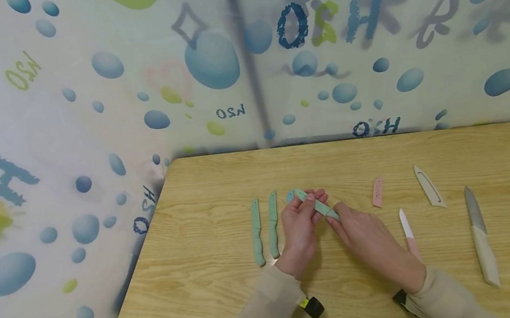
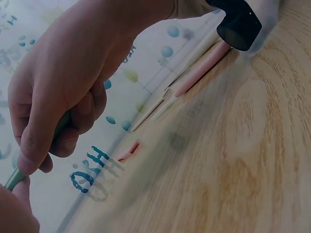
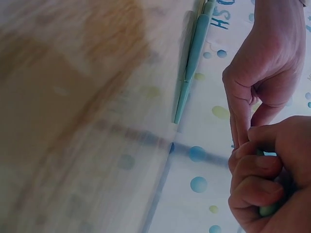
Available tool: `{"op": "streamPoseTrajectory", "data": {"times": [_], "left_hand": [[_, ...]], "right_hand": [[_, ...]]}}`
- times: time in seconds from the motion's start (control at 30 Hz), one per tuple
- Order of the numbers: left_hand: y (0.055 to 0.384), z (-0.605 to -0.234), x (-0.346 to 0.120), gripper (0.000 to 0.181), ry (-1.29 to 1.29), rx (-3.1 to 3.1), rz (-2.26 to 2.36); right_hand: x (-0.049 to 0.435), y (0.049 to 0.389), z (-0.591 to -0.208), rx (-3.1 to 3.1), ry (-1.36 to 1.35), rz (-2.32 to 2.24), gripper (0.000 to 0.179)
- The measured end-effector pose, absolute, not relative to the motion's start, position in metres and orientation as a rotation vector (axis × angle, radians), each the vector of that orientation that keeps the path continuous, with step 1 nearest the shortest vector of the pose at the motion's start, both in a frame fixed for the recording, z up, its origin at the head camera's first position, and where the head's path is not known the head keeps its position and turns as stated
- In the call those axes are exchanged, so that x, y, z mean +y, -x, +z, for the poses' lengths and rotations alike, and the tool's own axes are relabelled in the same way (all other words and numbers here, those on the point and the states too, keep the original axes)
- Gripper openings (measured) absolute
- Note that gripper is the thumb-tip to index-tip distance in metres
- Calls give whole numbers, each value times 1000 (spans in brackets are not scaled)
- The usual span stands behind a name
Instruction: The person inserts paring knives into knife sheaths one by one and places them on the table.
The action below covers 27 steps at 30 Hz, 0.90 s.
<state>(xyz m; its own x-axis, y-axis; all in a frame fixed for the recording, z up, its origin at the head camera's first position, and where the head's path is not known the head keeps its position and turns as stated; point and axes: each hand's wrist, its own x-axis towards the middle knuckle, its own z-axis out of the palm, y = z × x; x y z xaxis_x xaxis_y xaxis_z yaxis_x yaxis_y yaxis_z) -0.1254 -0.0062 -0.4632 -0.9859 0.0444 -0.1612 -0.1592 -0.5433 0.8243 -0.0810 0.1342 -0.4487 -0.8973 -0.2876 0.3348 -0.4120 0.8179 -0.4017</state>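
Note:
A small green knife [image 1: 321,207] with a green sheath over its blade slants between the two hands, held above the table. With thumb and fingers my left hand [image 1: 299,230] pinches the sheath end. The handle is gripped by my right hand [image 1: 371,234], its fingers curled round it; green handle [image 2: 62,124] shows past the fingers in the left wrist view. Left of my left hand lie two more sheathed green knives [image 1: 257,232] [image 1: 273,225], side by side. A blue piece [image 1: 290,196] peeks out behind the left fingers, mostly hidden.
Right of the hands lie a pink sheath [image 1: 377,192], a cream sheath [image 1: 430,187] and a pink-handled knife [image 1: 406,223] with a bare white blade, partly behind the right arm. Farther right is a larger cream-handled knife [image 1: 484,253]. A patterned curtain [image 1: 223,126] hangs behind the wooden table [image 1: 194,292].

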Motion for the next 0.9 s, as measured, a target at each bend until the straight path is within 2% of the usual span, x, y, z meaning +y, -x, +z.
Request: {"op": "streamPoseTrajectory", "data": {"times": [0.27, 0.5, 0.9], "left_hand": [[130, -460, -9, 30, 152, 1450, 2631], [135, -459, -14, 23, 150, 1484, 2624], [143, -454, -40, 40, 136, 1477, 2560]], "right_hand": [[134, 82, -450, -2727, -522, 666, 19], [137, 82, -448, -2726, -462, 623, 20], [134, 86, -440, -2870, -436, 689, 19]]}}
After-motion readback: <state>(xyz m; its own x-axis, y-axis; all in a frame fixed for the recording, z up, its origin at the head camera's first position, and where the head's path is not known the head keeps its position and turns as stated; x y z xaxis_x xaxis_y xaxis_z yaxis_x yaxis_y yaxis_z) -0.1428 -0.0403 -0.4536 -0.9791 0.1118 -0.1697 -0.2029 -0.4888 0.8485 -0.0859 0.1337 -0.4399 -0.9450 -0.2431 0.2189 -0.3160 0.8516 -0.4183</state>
